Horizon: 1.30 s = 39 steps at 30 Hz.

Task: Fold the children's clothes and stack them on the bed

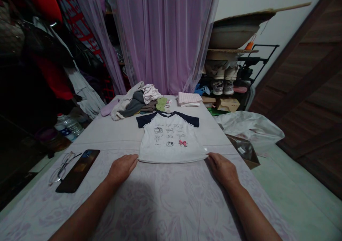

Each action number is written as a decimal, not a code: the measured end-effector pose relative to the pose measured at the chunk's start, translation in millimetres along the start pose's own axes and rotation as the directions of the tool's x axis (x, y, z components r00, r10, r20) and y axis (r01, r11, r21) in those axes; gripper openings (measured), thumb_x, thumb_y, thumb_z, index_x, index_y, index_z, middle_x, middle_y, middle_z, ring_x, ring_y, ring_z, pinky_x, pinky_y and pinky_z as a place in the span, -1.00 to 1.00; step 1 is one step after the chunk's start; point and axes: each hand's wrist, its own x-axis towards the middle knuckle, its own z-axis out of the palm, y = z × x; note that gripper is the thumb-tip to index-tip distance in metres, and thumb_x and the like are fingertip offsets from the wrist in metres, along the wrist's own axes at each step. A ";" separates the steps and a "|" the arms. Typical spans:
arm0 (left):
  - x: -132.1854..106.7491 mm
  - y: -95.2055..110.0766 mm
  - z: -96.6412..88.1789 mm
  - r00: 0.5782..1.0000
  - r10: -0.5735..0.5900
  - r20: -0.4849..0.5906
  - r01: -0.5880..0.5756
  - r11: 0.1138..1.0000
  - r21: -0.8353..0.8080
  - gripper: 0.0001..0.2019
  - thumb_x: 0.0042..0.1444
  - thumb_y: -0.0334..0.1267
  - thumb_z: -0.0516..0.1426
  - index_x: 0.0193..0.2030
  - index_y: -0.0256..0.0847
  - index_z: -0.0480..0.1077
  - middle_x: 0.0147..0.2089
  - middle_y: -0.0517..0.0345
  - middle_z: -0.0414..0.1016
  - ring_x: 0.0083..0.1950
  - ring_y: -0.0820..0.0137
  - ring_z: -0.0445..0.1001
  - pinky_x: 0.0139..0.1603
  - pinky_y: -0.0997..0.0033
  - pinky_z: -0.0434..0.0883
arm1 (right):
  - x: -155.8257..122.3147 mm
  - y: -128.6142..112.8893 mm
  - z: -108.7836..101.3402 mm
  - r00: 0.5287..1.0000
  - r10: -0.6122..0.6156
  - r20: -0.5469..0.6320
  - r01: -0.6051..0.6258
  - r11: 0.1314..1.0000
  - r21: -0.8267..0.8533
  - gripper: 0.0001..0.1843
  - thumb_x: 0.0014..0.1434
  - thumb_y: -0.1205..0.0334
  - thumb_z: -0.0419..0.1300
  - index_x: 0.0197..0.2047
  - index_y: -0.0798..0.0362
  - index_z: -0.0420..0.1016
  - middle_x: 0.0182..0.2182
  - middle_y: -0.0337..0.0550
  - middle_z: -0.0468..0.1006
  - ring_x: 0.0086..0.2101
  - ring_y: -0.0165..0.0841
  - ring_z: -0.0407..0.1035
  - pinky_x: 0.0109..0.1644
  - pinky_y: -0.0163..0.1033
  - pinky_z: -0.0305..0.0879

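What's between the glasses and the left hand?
The dark phone, right beside the glasses, then a stretch of patterned cloth up to the left hand. Seen in the head view.

head view, facing forward and down

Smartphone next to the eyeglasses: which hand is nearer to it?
Left. The left hand is to the right of the smartphone, at the left hem corner of the raglan T-shirt; the right hand is farther off, at the right hem corner.
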 end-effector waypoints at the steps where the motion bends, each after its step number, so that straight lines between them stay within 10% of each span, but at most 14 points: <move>1: 2.9 1.5 -4.5 0.998 -0.056 -0.017 0.055 0.998 -0.041 -0.71 0.29 -0.13 -0.07 -0.07 -0.05 0.44 -0.18 0.11 0.61 -0.13 0.29 0.55 -0.12 0.35 0.42 | 3.3 -2.7 -3.3 0.999 0.051 0.003 -0.051 0.999 0.005 -0.61 0.31 0.05 -0.06 -0.04 -0.04 0.54 -0.25 -0.05 0.63 -0.30 -0.21 0.52 -0.27 -0.21 0.34; 4: 22.2 9.2 -24.1 0.963 -0.252 -0.095 0.211 0.925 -0.315 -0.76 0.23 -0.08 -0.02 -0.10 -0.05 0.40 -0.30 0.19 0.62 -0.28 0.34 0.58 -0.27 0.42 0.42 | 22.4 -13.3 -19.2 0.974 0.225 -0.019 -0.223 0.972 0.069 -0.64 0.25 0.00 0.03 -0.07 -0.06 0.54 -0.48 -0.13 0.61 -0.47 -0.20 0.49 -0.41 -0.22 0.27; 7: 54.4 19.8 -48.5 0.887 -0.444 -0.123 0.218 0.640 -0.737 -0.74 0.14 -0.02 0.04 -0.16 -0.12 0.35 -0.32 0.16 0.62 -0.45 0.39 0.55 -0.47 0.49 0.40 | 51.8 -29.9 -42.6 0.937 0.341 -0.080 -0.275 0.857 0.436 -0.63 0.18 -0.08 0.10 -0.15 -0.01 0.53 -0.65 -0.24 0.51 -0.55 -0.26 0.47 -0.41 -0.25 0.29; 11: 95.0 29.0 -86.8 0.816 -0.561 -0.135 0.001 0.236 -0.972 -0.68 -0.01 -0.01 0.18 -0.23 -0.18 0.29 -0.30 0.12 0.60 -0.42 0.39 0.59 -0.59 0.59 0.38 | 95.4 -55.6 -77.2 0.874 0.483 -0.045 -0.149 0.355 0.923 -0.48 -0.04 -0.25 0.27 -0.27 0.06 0.42 -0.54 -0.20 0.58 -0.56 -0.35 0.47 -0.52 -0.34 0.31; 15: 118.1 29.8 -134.4 0.778 -0.560 -0.284 -0.256 0.131 -0.958 -0.66 -0.04 -0.04 0.25 -0.22 -0.19 0.30 -0.27 0.13 0.60 -0.27 0.38 0.62 -0.54 0.64 0.42 | 132.2 -73.2 -113.9 0.785 0.598 -0.161 0.119 0.109 0.987 -0.52 -0.11 -0.13 0.37 -0.29 0.05 0.39 -0.46 -0.24 0.59 -0.48 -0.39 0.52 -0.49 -0.39 0.37; 25: 140.7 43.8 -245.3 0.684 -0.534 -0.497 -0.536 0.095 -0.839 -0.75 0.13 -0.12 0.20 -0.11 -0.17 0.33 -0.09 0.13 0.57 -0.16 0.42 0.59 -0.38 0.59 0.51 | 167.2 -108.4 -182.3 0.625 0.306 -0.718 0.591 0.415 0.691 -0.62 0.25 0.03 0.13 0.08 -0.04 0.35 0.04 -0.11 0.50 0.09 -0.24 0.39 0.19 0.03 0.29; 28: 165.7 36.0 -231.3 0.728 -0.533 -0.430 -0.446 0.107 -0.888 -0.71 0.11 -0.08 0.21 -0.12 -0.18 0.33 -0.08 0.09 0.57 -0.18 0.44 0.59 -0.34 0.56 0.53 | 188.1 -103.9 -157.4 0.676 0.254 -0.692 0.512 0.514 0.688 -0.58 0.23 0.01 0.13 0.11 -0.02 0.34 0.03 -0.10 0.51 0.09 -0.24 0.38 0.21 0.01 0.25; 32: 208.9 16.8 -166.9 0.830 -0.499 -0.249 -0.183 0.177 -0.967 -0.62 0.08 -0.03 0.21 -0.04 -0.20 0.34 0.05 -0.03 0.52 -0.02 0.37 0.55 -0.19 0.43 0.54 | 220.7 -83.6 -86.1 0.859 0.245 -0.449 0.201 0.646 0.737 -0.51 0.21 -0.04 0.09 0.11 0.06 0.37 -0.09 -0.03 0.59 -0.04 -0.20 0.46 0.11 0.01 0.33; 35: 226.0 4.1 -103.6 0.885 -0.457 -0.087 0.101 0.372 -0.923 -0.37 0.08 -0.08 0.20 0.27 -0.21 0.16 0.30 -0.26 0.30 0.26 0.18 0.37 0.04 0.19 0.48 | 226.0 -64.8 -27.4 0.969 0.235 -0.077 -0.115 0.705 0.699 -0.32 0.12 0.06 0.16 0.27 0.14 0.22 -0.05 0.10 0.58 -0.09 -0.17 0.50 0.01 -0.06 0.40; 39: 205.3 -17.0 -29.4 0.939 -0.343 -0.030 0.243 0.723 -0.647 -0.20 0.08 -0.09 0.15 0.41 -0.32 -0.04 0.43 -0.32 0.06 0.42 0.14 0.13 0.30 0.17 0.23 | 189.7 -38.6 22.6 0.966 0.229 0.118 -0.257 0.815 0.520 -0.29 0.15 0.06 0.12 0.35 0.05 0.14 -0.05 0.04 0.60 -0.20 -0.22 0.55 -0.12 -0.14 0.44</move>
